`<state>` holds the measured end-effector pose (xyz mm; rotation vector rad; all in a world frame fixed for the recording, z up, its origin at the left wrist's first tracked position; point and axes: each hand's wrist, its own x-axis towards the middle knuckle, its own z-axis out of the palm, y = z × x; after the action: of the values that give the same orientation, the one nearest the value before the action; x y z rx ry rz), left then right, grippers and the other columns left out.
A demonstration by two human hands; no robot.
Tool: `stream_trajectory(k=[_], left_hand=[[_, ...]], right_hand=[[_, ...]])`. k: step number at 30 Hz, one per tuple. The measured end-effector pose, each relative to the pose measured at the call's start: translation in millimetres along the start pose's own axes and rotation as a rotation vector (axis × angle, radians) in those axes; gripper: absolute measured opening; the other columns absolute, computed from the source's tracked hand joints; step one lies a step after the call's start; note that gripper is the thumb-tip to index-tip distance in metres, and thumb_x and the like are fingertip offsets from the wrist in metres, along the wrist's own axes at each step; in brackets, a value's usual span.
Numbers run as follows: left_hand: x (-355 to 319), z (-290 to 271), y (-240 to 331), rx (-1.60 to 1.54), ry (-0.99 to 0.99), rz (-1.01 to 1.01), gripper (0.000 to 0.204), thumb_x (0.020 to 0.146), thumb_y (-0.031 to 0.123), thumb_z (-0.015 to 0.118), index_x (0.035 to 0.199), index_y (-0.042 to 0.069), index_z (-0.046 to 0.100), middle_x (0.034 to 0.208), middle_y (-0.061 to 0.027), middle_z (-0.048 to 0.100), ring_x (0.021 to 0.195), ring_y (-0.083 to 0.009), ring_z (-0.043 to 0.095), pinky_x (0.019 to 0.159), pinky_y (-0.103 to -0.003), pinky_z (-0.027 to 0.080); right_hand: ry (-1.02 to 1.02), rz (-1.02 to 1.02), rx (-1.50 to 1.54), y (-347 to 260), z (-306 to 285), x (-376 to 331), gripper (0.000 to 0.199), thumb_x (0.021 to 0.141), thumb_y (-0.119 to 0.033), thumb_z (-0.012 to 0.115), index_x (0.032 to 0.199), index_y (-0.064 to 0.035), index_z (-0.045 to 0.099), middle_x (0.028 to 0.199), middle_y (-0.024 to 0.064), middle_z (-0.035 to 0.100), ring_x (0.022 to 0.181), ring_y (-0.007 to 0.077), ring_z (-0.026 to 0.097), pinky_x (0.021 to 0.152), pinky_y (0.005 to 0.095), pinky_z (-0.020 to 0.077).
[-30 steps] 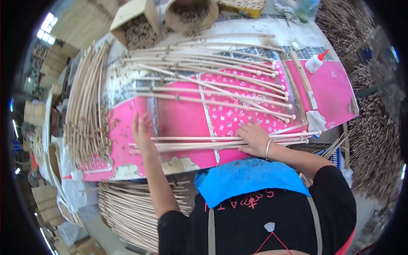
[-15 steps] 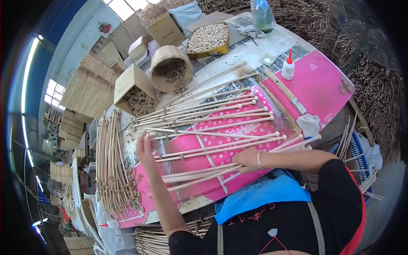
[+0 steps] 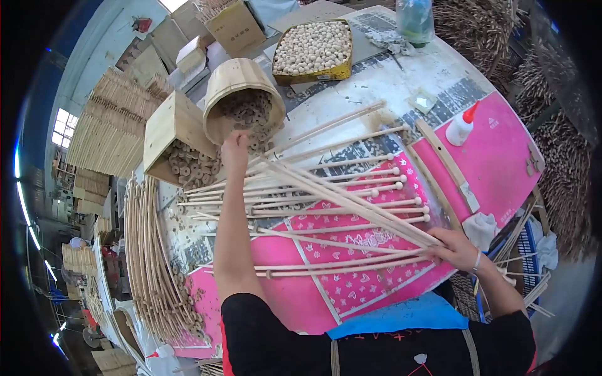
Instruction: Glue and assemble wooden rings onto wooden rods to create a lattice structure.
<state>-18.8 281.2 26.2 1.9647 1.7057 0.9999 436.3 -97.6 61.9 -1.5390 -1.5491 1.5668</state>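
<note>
My right hand is closed around the near ends of several thin wooden sticks, which slant up and left across the table. At the mouth of a tipped wooden bucket, my left hand has its fingers drawn together; whether a piece is between them is hidden. Small round wooden rings fill the bucket and spill out beside that hand. Under the held sticks lie other sticks with round ball ends, spread over a pink patterned mat.
Left of the bucket, a wooden box holds more rings. A yellow tray of wooden balls stands behind. On the right are a red-tipped white bottle, a wooden bar and a blue basket. Ringed sticks are stacked at left.
My left hand has moved up and away to the bucket's mouth. My right hand has shifted right, and its sticks now slant upward over the ones lying on the table.
</note>
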Motion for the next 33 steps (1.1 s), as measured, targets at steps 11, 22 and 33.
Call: stream_trajectory(k=[11, 22, 33], left_hand=[[-14, 64, 11, 0.77, 0.015, -0.051, 0.066, 0.077, 0.057, 0.077, 0.113, 0.004, 0.059, 0.113, -0.0229, 0.059, 0.093, -0.0428, 0.069, 0.073, -0.05, 0.057], [-16, 72, -1, 0.641, 0.098, -0.084, 0.059, 0.07, 0.042, 0.087, 0.111, 0.009, 0.061, 0.111, -0.0202, 0.058, 0.094, -0.0426, 0.067, 0.077, -0.051, 0.057], [-9, 65, -37, 0.431, 0.075, -0.049, 0.04, 0.068, 0.033, 0.086, 0.095, 0.009, 0.067, 0.1, -0.0177, 0.062, 0.089, -0.0394, 0.066, 0.078, -0.048, 0.054]], right_hand=[[0.13, 0.14, 0.403, 3, -21, -1, 0.025, 0.103, -0.013, 0.054, 0.123, 0.0012, 0.052, 0.086, 0.0072, 0.068, 0.072, 0.01, 0.066, 0.066, 0.0231, 0.0536], [0.088, 0.096, 0.456, 17, -18, 2, 0.021, 0.103, -0.015, 0.056, 0.116, 0.0005, 0.053, 0.087, 0.0073, 0.068, 0.072, 0.0091, 0.065, 0.066, 0.0222, 0.0531], [0.104, 0.104, 0.469, 27, -18, 7, 0.019, 0.103, -0.016, 0.056, 0.112, 0.0006, 0.054, 0.086, 0.0077, 0.068, 0.071, 0.0095, 0.066, 0.065, 0.0225, 0.0532]])
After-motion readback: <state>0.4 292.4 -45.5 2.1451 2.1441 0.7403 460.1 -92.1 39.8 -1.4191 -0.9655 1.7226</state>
